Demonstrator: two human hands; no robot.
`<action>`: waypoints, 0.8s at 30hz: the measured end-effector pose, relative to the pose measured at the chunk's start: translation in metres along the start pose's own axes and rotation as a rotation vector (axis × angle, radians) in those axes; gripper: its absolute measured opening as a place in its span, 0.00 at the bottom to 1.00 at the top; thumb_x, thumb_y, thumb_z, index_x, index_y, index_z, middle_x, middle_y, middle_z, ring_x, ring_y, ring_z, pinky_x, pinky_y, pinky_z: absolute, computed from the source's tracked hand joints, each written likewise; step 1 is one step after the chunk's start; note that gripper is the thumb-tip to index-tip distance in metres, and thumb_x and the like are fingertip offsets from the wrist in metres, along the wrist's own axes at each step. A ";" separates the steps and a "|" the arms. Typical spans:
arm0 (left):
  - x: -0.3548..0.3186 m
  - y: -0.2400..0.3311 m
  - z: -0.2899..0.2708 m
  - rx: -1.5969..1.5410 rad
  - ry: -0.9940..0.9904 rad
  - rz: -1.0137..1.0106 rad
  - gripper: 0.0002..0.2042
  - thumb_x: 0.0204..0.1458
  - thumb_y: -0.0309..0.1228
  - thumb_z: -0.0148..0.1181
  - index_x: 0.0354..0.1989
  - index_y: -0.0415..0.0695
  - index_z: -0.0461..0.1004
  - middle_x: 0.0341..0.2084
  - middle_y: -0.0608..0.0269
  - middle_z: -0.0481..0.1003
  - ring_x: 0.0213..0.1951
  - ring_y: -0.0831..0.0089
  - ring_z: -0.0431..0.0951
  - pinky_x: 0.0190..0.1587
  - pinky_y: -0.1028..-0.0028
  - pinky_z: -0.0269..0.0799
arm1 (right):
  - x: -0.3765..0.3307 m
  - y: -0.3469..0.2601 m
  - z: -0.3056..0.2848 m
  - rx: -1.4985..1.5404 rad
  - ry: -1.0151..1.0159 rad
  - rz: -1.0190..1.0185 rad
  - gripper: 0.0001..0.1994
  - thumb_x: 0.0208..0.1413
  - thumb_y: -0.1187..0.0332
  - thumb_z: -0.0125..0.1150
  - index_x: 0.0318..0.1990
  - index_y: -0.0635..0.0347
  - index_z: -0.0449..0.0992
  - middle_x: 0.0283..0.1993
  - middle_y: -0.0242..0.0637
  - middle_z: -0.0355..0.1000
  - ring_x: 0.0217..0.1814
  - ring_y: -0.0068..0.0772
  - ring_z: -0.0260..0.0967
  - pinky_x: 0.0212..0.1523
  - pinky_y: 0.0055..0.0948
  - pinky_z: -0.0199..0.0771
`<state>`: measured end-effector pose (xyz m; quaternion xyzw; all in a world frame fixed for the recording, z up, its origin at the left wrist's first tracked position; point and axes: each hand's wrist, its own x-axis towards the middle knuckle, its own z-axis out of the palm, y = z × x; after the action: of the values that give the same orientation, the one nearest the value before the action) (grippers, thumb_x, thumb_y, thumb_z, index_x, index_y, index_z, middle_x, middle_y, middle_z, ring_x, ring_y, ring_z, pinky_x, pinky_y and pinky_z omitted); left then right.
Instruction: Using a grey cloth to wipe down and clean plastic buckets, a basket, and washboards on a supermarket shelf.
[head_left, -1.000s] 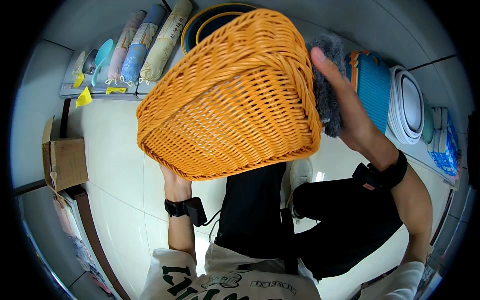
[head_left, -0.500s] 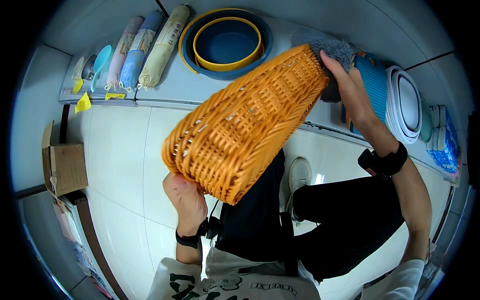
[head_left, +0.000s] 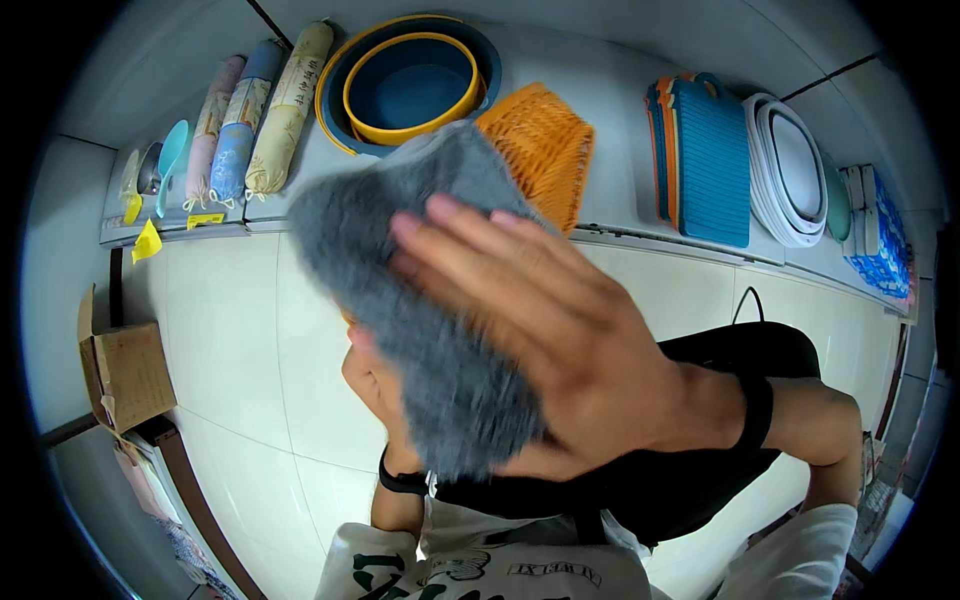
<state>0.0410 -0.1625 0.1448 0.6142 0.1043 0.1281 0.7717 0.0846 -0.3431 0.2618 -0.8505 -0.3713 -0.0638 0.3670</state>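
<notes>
An orange woven basket (head_left: pixel 545 150) is held tilted in front of me, mostly covered by a fluffy grey cloth (head_left: pixel 375 220). My right hand (head_left: pixel 590 350) lies over the cloth, blurred by motion, its fingers stretched across the pile and pressing it to the basket; its thumb is hidden. Below the cloth, my left hand (head_left: pixel 375 390) is closed around the basket's near end, with most of its fingers out of sight. Only the far end of the basket shows well.
Along the shelf stand nested blue basins with yellow rims (head_left: pixel 410 85), rolled patterned bundles (head_left: pixel 290 110), a turquoise spoon (head_left: pixel 172 155), upright cutting boards (head_left: pixel 710 160), white folded basins (head_left: pixel 790 180) and blue packs (head_left: pixel 880 230). A cardboard box (head_left: pixel 135 375) sits at the left.
My right hand and the grey cloth have come from the basket's far end onto its upper side, nearer me. The view has shifted slightly; my left hand keeps its hold.
</notes>
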 end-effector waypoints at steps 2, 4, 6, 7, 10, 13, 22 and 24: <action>-0.004 0.001 0.000 -0.033 0.032 -0.015 0.30 0.74 0.52 0.39 0.46 0.32 0.75 0.40 0.59 0.79 0.42 0.74 0.77 0.47 0.72 0.73 | 0.000 0.000 -0.001 -0.113 -0.036 -0.090 0.46 0.62 0.33 0.49 0.67 0.73 0.68 0.74 0.54 0.62 0.77 0.52 0.58 0.75 0.50 0.56; -0.005 0.009 0.003 -0.086 0.108 -0.027 0.30 0.73 0.53 0.37 0.50 0.32 0.73 0.45 0.56 0.78 0.45 0.72 0.78 0.49 0.71 0.74 | 0.004 0.016 -0.004 -0.152 -0.006 -0.081 0.47 0.63 0.30 0.44 0.63 0.76 0.71 0.72 0.55 0.63 0.76 0.49 0.59 0.77 0.48 0.52; -0.003 0.016 0.008 -0.245 0.172 -0.027 0.33 0.73 0.55 0.34 0.60 0.31 0.67 0.55 0.51 0.75 0.53 0.65 0.78 0.57 0.66 0.74 | 0.005 0.044 -0.013 -0.236 0.081 0.001 0.45 0.53 0.37 0.66 0.71 0.58 0.65 0.70 0.48 0.68 0.72 0.50 0.66 0.72 0.51 0.64; -0.004 0.016 0.006 -0.246 0.166 -0.030 0.33 0.73 0.55 0.34 0.60 0.31 0.67 0.55 0.51 0.75 0.53 0.65 0.78 0.57 0.66 0.74 | 0.004 0.060 -0.016 -0.329 0.141 0.053 0.44 0.52 0.42 0.69 0.71 0.59 0.65 0.69 0.47 0.69 0.70 0.52 0.68 0.72 0.50 0.66; -0.006 0.024 -0.003 -0.216 0.054 -0.010 0.31 0.73 0.55 0.35 0.72 0.43 0.58 0.66 0.57 0.68 0.65 0.65 0.70 0.68 0.63 0.65 | 0.005 0.101 -0.033 -0.360 0.066 0.333 0.40 0.63 0.39 0.53 0.62 0.77 0.71 0.60 0.65 0.73 0.54 0.55 0.79 0.52 0.43 0.82; -0.013 0.019 -0.003 -0.221 0.056 -0.035 0.32 0.73 0.56 0.36 0.72 0.43 0.58 0.67 0.57 0.67 0.66 0.65 0.69 0.69 0.62 0.63 | 0.014 0.120 -0.057 -0.324 -0.057 0.351 0.37 0.65 0.43 0.52 0.51 0.82 0.76 0.41 0.63 0.79 0.38 0.49 0.82 0.37 0.34 0.82; -0.006 0.040 0.026 -0.332 0.333 0.009 0.35 0.71 0.58 0.39 0.73 0.41 0.58 0.69 0.58 0.64 0.69 0.65 0.64 0.72 0.63 0.56 | 0.012 0.146 -0.044 0.368 0.327 1.013 0.39 0.62 0.39 0.53 0.42 0.81 0.79 0.39 0.54 0.79 0.45 0.40 0.80 0.44 0.34 0.78; 0.004 0.053 0.037 -0.324 0.361 0.060 0.36 0.70 0.60 0.39 0.75 0.43 0.55 0.71 0.58 0.60 0.71 0.64 0.61 0.74 0.62 0.53 | 0.009 0.147 -0.030 0.510 0.288 1.148 0.37 0.62 0.39 0.51 0.46 0.77 0.80 0.41 0.48 0.80 0.46 0.39 0.80 0.52 0.36 0.74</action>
<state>0.0525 -0.1838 0.2043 0.4525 0.2005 0.2735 0.8248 0.1953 -0.4251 0.2026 -0.7830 0.1923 0.1193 0.5794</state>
